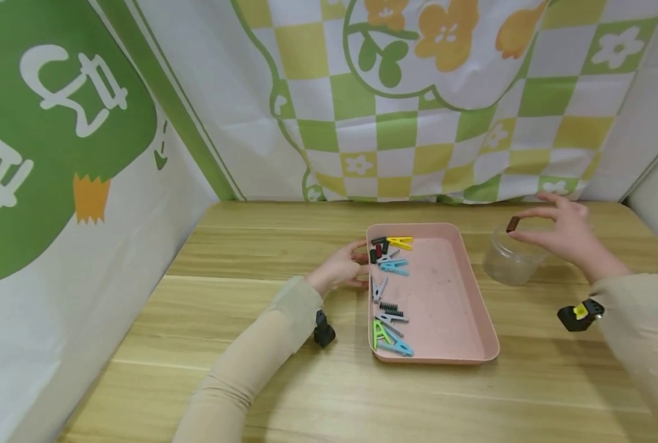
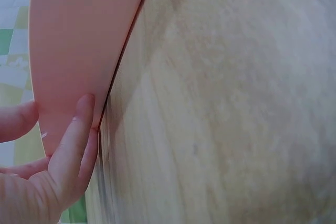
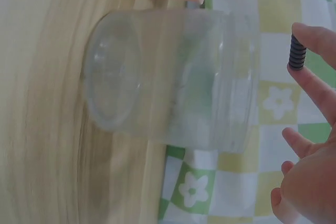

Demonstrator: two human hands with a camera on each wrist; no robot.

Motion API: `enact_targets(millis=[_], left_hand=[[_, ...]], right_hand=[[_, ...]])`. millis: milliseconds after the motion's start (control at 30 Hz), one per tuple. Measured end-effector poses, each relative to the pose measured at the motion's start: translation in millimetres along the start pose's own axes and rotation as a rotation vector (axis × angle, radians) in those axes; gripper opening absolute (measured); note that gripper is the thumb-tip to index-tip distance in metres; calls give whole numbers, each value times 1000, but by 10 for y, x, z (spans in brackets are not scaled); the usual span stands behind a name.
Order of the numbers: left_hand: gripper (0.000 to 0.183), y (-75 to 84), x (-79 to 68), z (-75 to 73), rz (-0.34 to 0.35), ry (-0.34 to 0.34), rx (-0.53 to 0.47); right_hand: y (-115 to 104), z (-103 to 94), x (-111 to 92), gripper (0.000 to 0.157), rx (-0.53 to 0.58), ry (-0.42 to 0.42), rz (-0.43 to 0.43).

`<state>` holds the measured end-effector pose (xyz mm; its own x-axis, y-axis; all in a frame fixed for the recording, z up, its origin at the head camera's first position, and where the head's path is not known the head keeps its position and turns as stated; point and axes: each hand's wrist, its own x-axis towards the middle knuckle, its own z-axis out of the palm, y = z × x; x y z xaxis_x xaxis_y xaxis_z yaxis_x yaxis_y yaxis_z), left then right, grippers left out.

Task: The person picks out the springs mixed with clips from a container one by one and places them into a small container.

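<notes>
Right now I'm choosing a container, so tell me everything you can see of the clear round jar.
The clear, round, plastic-looking jar stands upright on the wood-grain table, right of the pink rectangular tray and apart from it. Its walls are see-through and slightly hazy, with faint ridges near the top; no contents show. Nothing but the table appears to touch it; the right hand holds a dark ribbed spring above it.

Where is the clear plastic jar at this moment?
On the right side of the head view, the clear jar stands on the table, just right of the pink tray and beneath the right hand, which pinches a small dark spring.
</notes>
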<state>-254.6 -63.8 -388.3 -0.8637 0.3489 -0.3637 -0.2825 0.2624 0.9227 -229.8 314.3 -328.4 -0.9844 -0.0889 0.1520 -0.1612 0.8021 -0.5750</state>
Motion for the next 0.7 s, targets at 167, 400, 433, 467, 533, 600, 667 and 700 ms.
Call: enact_targets(millis=[167,400,433,467,533,600,667,700], left_hand=[[73,-2,10,-3,-5,9,-6],[72,9,15,2,-9,8,-13],[72,10,13,3,-11,7,-12],[72,13,12,3,-11,7,-12],[72,11,14,3,-11,6,-12],[72,8,15,3,-9,5,-14],[72,2,19,1,-8,4,-16],[72,-2,20,0,-9,5,-16]], right_hand=[[81,3,14,54,-15,-6,-6],[123,-10,7,54,-20,-20,-15],[120,-9,4,53,-22,-18,-17],[118,-6,2,53,-25,-16,-16],[124,-4,-4,52,-26,-16,-16],[130,-1,-6,52,-25,-16,-16],[140,0,-3,53,-25,-17,-15],[143,0,-1,52,-24,-18,-17]])
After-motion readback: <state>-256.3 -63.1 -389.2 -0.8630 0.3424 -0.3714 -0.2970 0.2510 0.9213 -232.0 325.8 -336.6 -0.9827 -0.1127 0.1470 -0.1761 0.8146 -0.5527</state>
